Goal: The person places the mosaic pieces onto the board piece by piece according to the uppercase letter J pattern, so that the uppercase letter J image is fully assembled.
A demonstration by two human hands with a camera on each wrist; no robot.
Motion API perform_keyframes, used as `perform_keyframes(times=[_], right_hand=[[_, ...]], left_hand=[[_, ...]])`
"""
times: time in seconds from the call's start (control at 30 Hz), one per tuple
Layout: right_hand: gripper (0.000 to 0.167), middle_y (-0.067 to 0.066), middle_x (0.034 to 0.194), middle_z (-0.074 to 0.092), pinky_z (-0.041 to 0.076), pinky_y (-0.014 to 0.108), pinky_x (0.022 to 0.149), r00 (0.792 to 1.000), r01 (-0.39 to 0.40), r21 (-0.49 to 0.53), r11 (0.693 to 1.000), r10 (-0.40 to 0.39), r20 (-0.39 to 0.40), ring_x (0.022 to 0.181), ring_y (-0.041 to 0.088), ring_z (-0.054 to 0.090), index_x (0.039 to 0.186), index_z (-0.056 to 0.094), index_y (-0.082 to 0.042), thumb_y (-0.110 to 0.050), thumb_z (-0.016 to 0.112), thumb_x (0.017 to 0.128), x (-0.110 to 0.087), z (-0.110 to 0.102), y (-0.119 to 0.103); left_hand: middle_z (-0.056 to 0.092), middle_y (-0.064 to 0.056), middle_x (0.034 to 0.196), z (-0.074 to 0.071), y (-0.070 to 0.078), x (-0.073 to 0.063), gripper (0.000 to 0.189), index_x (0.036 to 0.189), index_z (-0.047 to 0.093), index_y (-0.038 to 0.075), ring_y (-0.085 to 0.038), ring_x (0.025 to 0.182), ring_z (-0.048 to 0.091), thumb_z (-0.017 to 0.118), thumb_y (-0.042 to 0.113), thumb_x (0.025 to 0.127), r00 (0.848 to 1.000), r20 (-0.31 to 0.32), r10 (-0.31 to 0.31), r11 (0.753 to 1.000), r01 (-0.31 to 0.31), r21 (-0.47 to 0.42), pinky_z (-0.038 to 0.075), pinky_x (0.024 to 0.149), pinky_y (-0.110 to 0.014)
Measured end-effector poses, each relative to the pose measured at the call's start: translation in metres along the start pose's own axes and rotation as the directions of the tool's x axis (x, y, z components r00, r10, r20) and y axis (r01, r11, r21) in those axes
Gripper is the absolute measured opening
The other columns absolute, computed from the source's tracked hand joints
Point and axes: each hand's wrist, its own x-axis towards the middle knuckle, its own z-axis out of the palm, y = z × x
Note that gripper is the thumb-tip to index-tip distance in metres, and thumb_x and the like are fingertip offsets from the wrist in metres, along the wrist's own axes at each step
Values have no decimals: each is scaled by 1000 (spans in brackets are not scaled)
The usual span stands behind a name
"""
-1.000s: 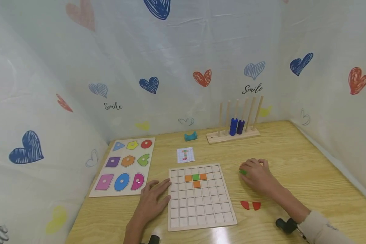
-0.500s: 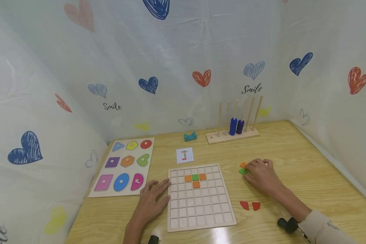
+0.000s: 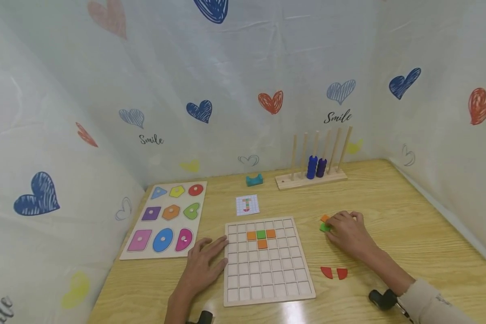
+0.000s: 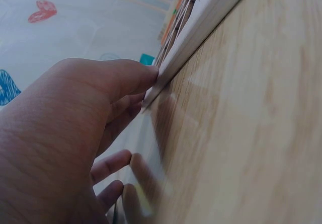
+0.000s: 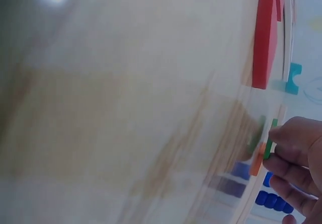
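In the head view, my left hand [image 3: 202, 265] rests beside the wooden grid board [image 3: 269, 292], fingers spread, with fingertips and thumb touching its left edge. The left wrist view shows the thumb [image 4: 133, 75] against the board's side [image 4: 201, 30]. Several orange and green square tiles [image 3: 262, 244] sit in the board's upper cells in a T shape. To the right of the board, my right hand [image 3: 350, 234] pinches a green square tile [image 3: 324, 227] between thumb and finger, clearest in the right wrist view. Right beside it is an orange tile [image 3: 325, 218], partly covered by the fingers.
Two red quarter-circle pieces [image 3: 326, 272] lie near the right forearm. Behind the board lies a pattern card [image 3: 247, 205]. A shape puzzle [image 3: 162, 220] is at the left. Toward the back wall stand a teal block [image 3: 254, 180] and a peg rack [image 3: 312, 181] with blue beads.
My right hand has shifted slightly right, uncovering more of the orange and green tiles beneath its fingers. The left hand stays at the board's edge.
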Motion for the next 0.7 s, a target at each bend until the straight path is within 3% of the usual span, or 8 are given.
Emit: perform_keyframes(times=[0.37, 0.7], right_hand=[[19, 3, 96, 72, 31, 57, 85, 998, 56, 65, 996, -56, 0, 100, 30, 61, 93, 75, -10, -9, 83, 75, 0, -10, -8], [20, 0, 98, 70, 33, 59, 87, 987, 160, 112, 981, -160, -14, 101, 28, 60, 92, 75, -14, -9, 85, 75, 4, -12, -22]], left_hand=[[53, 10, 147, 1, -1, -1, 50, 141, 60, 25, -32, 133, 40, 67, 33, 91, 1000, -10, 0, 1000, 0, 4, 29, 103, -63], [52, 10, 148, 0, -1, -1, 50, 141, 60, 25, -32, 133, 40, 67, 34, 92, 1000, -5, 8, 1000, -9, -7, 28, 104, -62]])
